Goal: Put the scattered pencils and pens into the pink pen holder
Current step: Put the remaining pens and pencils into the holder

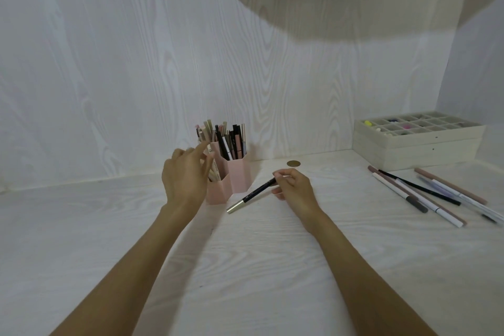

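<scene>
Head view looks down on a pale wood-grain worktop (272, 267) set against a back wall. The pink pen holder (236, 174) stands near the middle of the worktop's back edge, and its compartments are already crowded with upright pens and pencils (226, 139), so a good share of the job looks done

The right hand (293, 185) pinches the upper end of a dark pen with a gold cap (252, 195) between thumb and curled fingers; the pen slants down to the left, its gold end low over the worktop just in front of the holder, though whether it touches the surface I cannot tell. The left hand (186, 173) is at the holder's left side with fingers spread and relaxed, gripping nothing; its fingertips reach among the stored pens, seemingly steadying them or making room

What is left: a loose cluster of scattered pens and pencils (425, 194) lies towards the worktop's right edge, well apart from the holder, in front of a stacked compartment tray (414, 142) in the back right corner. Roughly half a dozen seem to remain there, some overlapping, so the count is uncertain. A small round brass-coloured disc (293, 163) sits near the back edge, just right of the holder

By my judgement the task is past halfway: the held pen goes in next, then the right-hand cluster
</scene>
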The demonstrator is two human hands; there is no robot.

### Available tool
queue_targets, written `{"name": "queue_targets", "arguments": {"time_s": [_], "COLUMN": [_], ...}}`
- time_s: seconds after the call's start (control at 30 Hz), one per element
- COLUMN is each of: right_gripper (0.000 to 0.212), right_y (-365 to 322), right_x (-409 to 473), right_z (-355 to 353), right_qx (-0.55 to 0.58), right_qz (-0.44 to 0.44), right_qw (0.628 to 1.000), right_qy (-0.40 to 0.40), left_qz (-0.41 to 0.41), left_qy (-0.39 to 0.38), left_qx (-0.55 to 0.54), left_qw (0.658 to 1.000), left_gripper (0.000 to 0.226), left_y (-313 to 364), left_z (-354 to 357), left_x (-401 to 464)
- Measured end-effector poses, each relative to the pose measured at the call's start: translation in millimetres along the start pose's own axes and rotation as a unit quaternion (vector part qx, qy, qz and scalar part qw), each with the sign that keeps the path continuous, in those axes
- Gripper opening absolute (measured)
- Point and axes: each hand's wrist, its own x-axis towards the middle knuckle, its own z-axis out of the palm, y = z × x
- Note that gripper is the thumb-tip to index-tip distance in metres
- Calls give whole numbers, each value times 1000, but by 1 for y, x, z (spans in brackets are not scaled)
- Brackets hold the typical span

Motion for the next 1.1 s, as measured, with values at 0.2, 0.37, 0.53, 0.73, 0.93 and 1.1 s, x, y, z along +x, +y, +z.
{"name": "queue_targets", "arguments": {"time_s": [0.2,0.37,0.53,0.73,0.93,1.1], "right_gripper": [11,13,16,7,12,10], "right_y": [-1,0,-7,-55,-132,-153], "right_x": [-1,1,-2,-15,0,37], "right_z": [0,-1,-1,6,53,92], "right_qx": [-17,-1,84,139,82,-106], "right_qz": [1,7,32,-133,-336,-353], "right_qw": [1000,1000,996,966,921,923], "right_qy": [0,11,25,171,177,109], "left_qz": [-41,-43,-41,-36,-40,-40], "left_qy": [22,81,-1,-217,-212,-214], "left_qx": [25,-8,-61,12,35,28], "left_qw": [999,996,997,975,976,976], "left_gripper": [60,62,31,37,38,37], "left_y": [-4,-20,-41,-60,-61,-64], "left_z": [-1,-5,-6,-3,3,5], "left_x": [4,-11,-47,-64,-63,-64]}}
